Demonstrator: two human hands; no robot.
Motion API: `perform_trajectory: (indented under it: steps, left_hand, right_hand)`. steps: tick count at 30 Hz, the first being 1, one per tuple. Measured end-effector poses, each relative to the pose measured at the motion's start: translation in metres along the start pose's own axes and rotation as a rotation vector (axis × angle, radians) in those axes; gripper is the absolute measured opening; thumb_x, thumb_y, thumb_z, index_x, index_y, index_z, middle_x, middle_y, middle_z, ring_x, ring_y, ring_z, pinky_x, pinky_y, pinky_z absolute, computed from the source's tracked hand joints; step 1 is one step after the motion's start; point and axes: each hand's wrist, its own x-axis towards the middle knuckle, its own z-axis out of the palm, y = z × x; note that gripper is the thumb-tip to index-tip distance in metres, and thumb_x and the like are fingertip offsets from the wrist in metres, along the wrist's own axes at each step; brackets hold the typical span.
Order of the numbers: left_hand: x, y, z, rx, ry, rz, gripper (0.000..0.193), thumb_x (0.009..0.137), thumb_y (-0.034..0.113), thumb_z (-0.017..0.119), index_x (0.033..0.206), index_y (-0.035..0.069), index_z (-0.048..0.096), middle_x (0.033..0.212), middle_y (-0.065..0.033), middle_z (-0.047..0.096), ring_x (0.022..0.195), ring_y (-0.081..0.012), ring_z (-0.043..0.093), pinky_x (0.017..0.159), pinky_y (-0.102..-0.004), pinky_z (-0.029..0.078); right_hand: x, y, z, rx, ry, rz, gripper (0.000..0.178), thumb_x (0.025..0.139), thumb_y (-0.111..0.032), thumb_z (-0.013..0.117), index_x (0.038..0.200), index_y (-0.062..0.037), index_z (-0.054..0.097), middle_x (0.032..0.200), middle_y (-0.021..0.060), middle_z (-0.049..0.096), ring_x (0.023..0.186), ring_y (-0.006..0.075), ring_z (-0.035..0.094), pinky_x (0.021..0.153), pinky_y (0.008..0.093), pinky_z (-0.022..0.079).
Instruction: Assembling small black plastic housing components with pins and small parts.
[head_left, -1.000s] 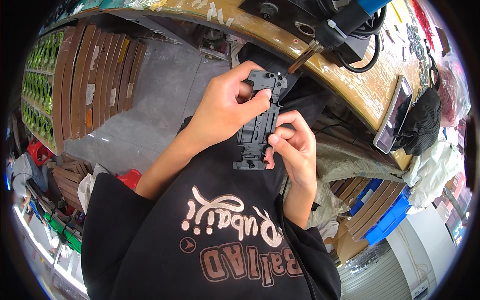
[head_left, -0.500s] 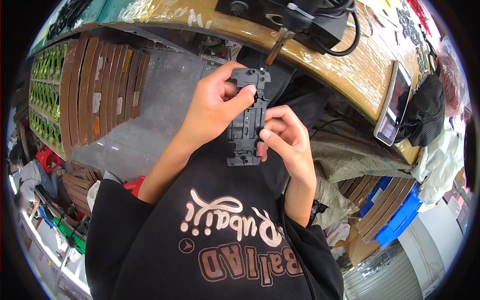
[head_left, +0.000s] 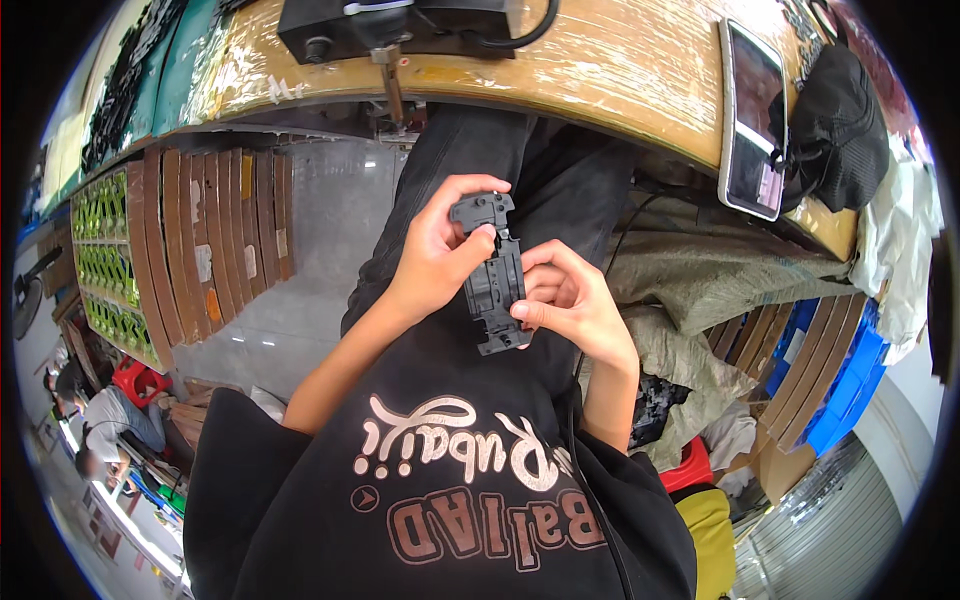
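Over my lap I hold a long black plastic chassis-like part point(head_left: 491, 285), with slots, ribs and small posts along it. My left hand point(head_left: 440, 245) grips its far end, the thumb on the top face and the fingers behind. Nearer to me, my right hand point(head_left: 570, 300) pinches the right edge between thumb and fingers. The part tilts slightly, its far end leaning left. Its underside and some of my fingertips are hidden.
The wooden workbench point(head_left: 620, 95) runs across the far side, bearing a black machine point(head_left: 430, 30) with a downward metal tip point(head_left: 393, 95), a tablet point(head_left: 752, 120) and a black bag point(head_left: 835, 125). Stacked brown trays point(head_left: 205, 245) stand left. Sacking point(head_left: 690, 270) and blue crates point(head_left: 850, 370) lie right.
The view has shifted, and the bench and machine now sit higher and further left. Both hands have drawn the black part away from the machine's tip, toward me. Each hand keeps its grip.
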Motion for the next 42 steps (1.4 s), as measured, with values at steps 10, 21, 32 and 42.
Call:
perform_trajectory:
  steps: [10, 21, 32, 42]
  left_hand:
    - [0.012, -0.025, 0.013, 0.364, -0.029, -0.235, 0.057, 0.082, 0.021, 0.057, 0.127, 0.01, 0.024, 0.071, -0.0048, 0.057, 0.058, -0.0067, 0.052, 0.039, -0.0172, 0.035]
    - [0.031, -0.035, -0.015, 0.38, 0.159, -0.216, 0.036, 0.085, 0.011, 0.044, 0.119, 0.006, 0.033, 0.066, -0.0044, 0.055, 0.042, -0.0043, 0.04, 0.037, -0.0175, 0.033]
    - [0.015, -0.042, 0.004, 0.446, 0.03, -0.303, 0.028, 0.083, 0.011, 0.046, 0.11, 0.007, 0.041, 0.065, -0.0026, 0.055, 0.043, -0.004, 0.042, 0.039, -0.0177, 0.035]
    - [0.022, -0.049, 0.036, 0.575, -0.219, -0.354, 0.02, 0.085, 0.013, 0.047, 0.102, 0.002, 0.048, 0.064, -0.0028, 0.056, 0.047, -0.0059, 0.046, 0.043, -0.0208, 0.038]
  right_hand:
    - [-0.038, 0.036, -0.069, -0.142, 0.411, -0.008, 0.028, 0.073, 0.002, 0.061, 0.097, -0.0008, 0.046, 0.072, 0.0024, 0.054, 0.06, 0.0088, 0.053, 0.049, 0.0217, 0.048]
    - [-0.167, 0.006, -0.273, -0.039, 1.823, -1.204, 0.022, 0.077, 0.0, 0.057, 0.089, 0.0038, 0.039, 0.085, 0.0136, 0.053, 0.074, 0.0229, 0.056, 0.065, 0.0395, 0.057]
    - [-0.089, 0.026, -0.4, 0.496, 1.232, -0.699, 0.035, 0.082, -0.007, 0.052, 0.114, 0.0029, 0.043, 0.11, 0.0126, 0.051, 0.095, 0.0268, 0.052, 0.077, 0.039, 0.045]
    - [-0.121, 0.162, -0.425, -0.071, 1.625, -0.355, 0.043, 0.078, -0.011, 0.056, 0.117, 0.0019, 0.041, 0.115, 0.0186, 0.046, 0.104, 0.0306, 0.046, 0.085, 0.0401, 0.039]
